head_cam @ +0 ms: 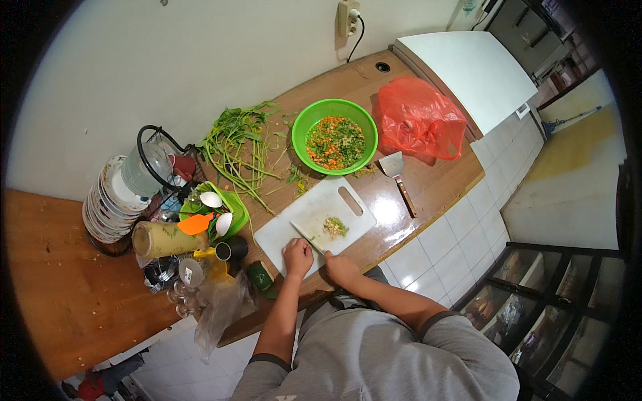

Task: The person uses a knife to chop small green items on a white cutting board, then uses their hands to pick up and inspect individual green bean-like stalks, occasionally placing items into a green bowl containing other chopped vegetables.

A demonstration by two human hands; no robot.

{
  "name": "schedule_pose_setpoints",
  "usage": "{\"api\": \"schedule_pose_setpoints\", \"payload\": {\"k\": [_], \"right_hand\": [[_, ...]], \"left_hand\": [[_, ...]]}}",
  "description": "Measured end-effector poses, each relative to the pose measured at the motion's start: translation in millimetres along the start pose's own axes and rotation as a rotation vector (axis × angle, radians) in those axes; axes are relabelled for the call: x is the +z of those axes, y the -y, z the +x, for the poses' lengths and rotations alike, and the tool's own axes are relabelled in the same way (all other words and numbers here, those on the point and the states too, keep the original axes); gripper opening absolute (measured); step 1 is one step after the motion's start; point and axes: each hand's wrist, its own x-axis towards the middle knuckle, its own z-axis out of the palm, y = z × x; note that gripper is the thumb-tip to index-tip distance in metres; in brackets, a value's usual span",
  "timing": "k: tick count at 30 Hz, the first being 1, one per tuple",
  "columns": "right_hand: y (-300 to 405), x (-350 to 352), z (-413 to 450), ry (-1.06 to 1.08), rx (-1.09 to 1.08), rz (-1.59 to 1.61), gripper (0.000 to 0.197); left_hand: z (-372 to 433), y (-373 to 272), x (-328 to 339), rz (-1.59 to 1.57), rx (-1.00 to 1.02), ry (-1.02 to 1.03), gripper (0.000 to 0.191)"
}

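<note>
My right hand (342, 269) is closed around the handle of a kitchen knife (307, 236), whose blade lies over a white plastic cutting board (280, 231). Curled up beside the blade on the board is my left hand (298, 256); whether its fingers hold anything is hidden. Just right of the blade sits a small heap of finely chopped pale and green vegetable (335, 227). Behind the board, a green plastic basin (372, 131) holds chopped orange and green vegetables (336, 142). A metal scraper with a wooden handle (398, 180) lies to the board's right.
Leafy green stems (241, 150) spread behind the board's left side. A red plastic bag (419, 118) rests right of the basin. To the left stand stacked plates (108, 210), a green utensil basket (239, 210), a black cup (232, 248) and a clear plastic bag (220, 311). The wooden tabletop's front edge (431, 223) is near me.
</note>
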Motion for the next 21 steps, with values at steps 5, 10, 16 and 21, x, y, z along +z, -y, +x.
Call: {"api": "schedule_pose_setpoints", "payload": {"k": [5, 10, 16, 21], "right_hand": [[-1, -2, -7, 0.042, 0.041, 0.038, 0.016], [-4, 3, -7, 0.001, 0.054, 0.026, 0.015], [-2, -9, -5, 0.015, 0.015, 0.029, 0.015], [0, -22, -4, 0.052, 0.058, 0.034, 0.016]], "left_hand": [[-1, -2, 0, -0.012, 0.01, -0.03, 0.006], [1, -5, -1, 0.013, 0.036, -0.026, 0.005], [1, 1, 1, 0.016, 0.026, -0.019, 0.004], [0, 0, 4, -0.037, 0.029, -0.048, 0.004]]}}
